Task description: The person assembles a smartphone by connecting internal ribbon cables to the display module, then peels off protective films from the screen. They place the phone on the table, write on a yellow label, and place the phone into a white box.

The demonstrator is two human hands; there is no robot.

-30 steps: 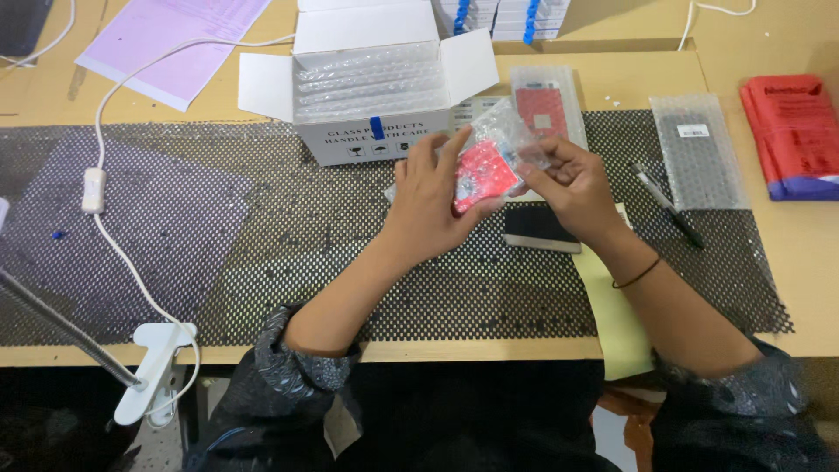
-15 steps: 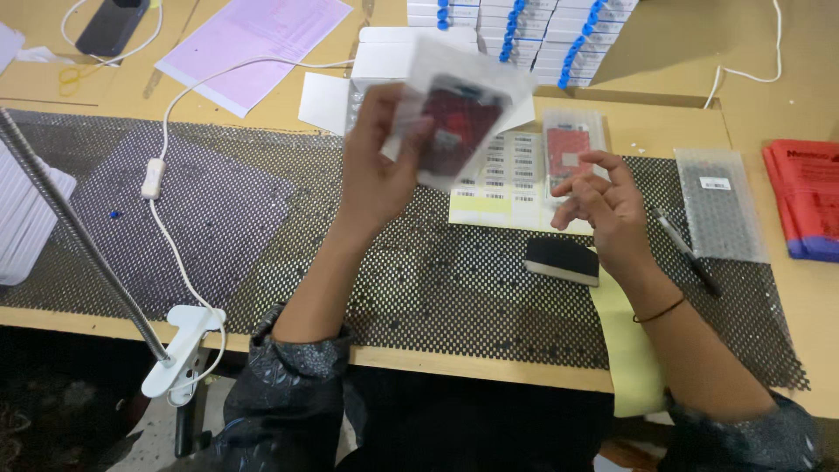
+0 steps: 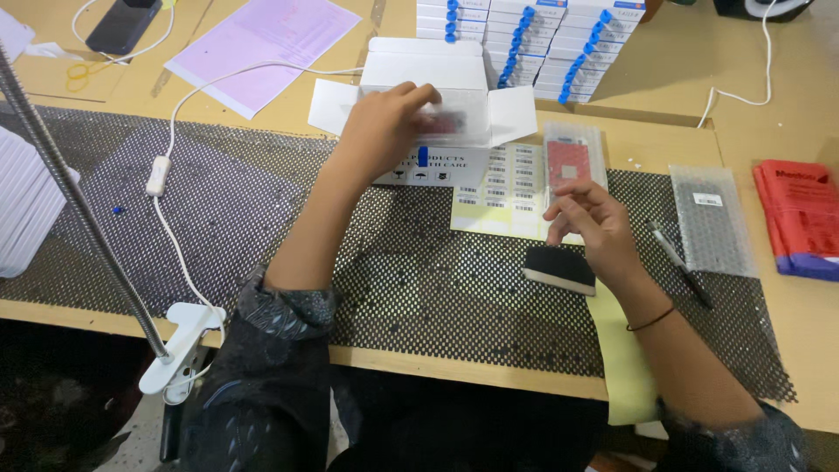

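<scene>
Since half a second ago the left hand (image 3: 384, 131) has come down from chest height, where it held a bagged red panel up, and now reaches into the open white box (image 3: 437, 118) at about twelve o'clock on the mesh mat (image 3: 262, 236). Its fingers are curled round the bagged red part (image 3: 444, 122), which lies partly inside the box under them; how firm the grip is I cannot tell, since the knuckles hide the contact.

The right hand (image 3: 590, 227) hovers at roughly two o'clock, fingers loosely bent and holding nothing, its tips at the lower edge of a second bagged red panel (image 3: 572, 162) that rests beside the barcode label sheet (image 3: 502, 188). A black sponge block (image 3: 559, 268) sits just below that hand, a pen (image 3: 677, 260) to its right.

Judging by its look, the part is a thin, light, flat panel in slippery bubble wrap: stiff but liable to crack if flexed. It is probably best pinched along its long edges, never pressed in the middle.
</scene>
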